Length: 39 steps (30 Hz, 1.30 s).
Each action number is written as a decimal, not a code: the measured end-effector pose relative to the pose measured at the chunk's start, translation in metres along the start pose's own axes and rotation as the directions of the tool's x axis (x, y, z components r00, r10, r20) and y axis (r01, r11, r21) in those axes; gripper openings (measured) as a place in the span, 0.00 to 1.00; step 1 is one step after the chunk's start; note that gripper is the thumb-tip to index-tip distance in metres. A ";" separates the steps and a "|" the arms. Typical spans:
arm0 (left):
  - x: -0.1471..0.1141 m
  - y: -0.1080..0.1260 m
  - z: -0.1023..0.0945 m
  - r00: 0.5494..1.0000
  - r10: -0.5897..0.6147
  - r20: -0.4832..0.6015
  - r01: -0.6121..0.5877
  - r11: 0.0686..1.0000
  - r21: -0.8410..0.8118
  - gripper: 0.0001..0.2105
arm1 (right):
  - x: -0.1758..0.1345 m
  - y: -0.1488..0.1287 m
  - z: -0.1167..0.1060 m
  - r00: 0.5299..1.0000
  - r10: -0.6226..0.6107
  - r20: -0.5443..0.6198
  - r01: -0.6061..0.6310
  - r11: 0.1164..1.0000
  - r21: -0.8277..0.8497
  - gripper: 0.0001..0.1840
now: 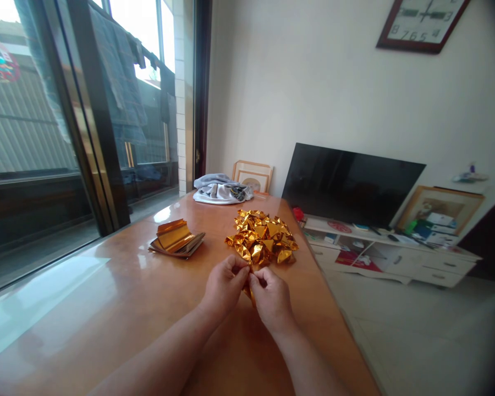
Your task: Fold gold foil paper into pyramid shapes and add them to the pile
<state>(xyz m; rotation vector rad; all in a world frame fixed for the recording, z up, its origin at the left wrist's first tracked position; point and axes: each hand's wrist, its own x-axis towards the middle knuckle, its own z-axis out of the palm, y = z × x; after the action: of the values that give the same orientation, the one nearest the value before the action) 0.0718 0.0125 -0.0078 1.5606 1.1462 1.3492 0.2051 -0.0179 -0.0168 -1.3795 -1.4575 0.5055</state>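
Between my two hands is a piece of gold foil paper [252, 297], pinched at its upper end by both thumbs and fingertips. My left hand [226, 283] grips it from the left, closed. From the right, my right hand [272, 297] pinches the same piece, fingers curled in. Much of the paper is hidden behind the hands. Just beyond them lies a heap of folded gold foil pieces [266, 236], pointed and shiny. A stack of gold foil sheets [176, 239], its top ones curled, rests to the left.
The hands work over a glossy brown table [140, 319]. Folded grey and white cloth [220, 190] lies at its far end, near framed pictures [253, 175]. A glass sliding door [91, 126] runs along the left. Right of the table stand a television [350, 184] and a white cabinet [412, 267].
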 end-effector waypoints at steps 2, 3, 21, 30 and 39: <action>0.000 -0.001 0.000 1.000 0.006 -0.002 -0.005 1.000 0.017 0.08 | 0.000 0.000 0.000 1.000 -0.014 0.001 0.014 1.000 -0.018 0.14; 0.000 -0.002 0.000 1.000 0.009 -0.003 -0.009 1.000 0.019 0.07 | 0.000 0.000 0.000 1.000 -0.019 0.000 0.019 0.999 -0.026 0.14; 0.000 -0.006 -0.001 0.998 0.061 -0.008 -0.058 0.978 0.201 0.06 | -0.001 -0.003 -0.002 0.995 -0.097 -0.017 0.087 0.949 -0.302 0.14; 0.002 -0.001 0.001 0.997 0.066 -0.037 -0.061 0.991 0.123 0.05 | -0.001 -0.004 -0.004 0.993 -0.114 -0.015 0.102 0.935 -0.339 0.13; -0.001 0.012 0.003 0.982 -0.175 0.072 0.188 0.930 -0.316 0.13 | -0.002 -0.006 -0.003 0.989 -0.149 -0.001 0.140 0.931 -0.337 0.12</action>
<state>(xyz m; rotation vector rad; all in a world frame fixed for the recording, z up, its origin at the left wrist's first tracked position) 0.0763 0.0079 0.0029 1.2122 0.9621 1.2978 0.2047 -0.0223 -0.0117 -1.5201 -1.6635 0.1453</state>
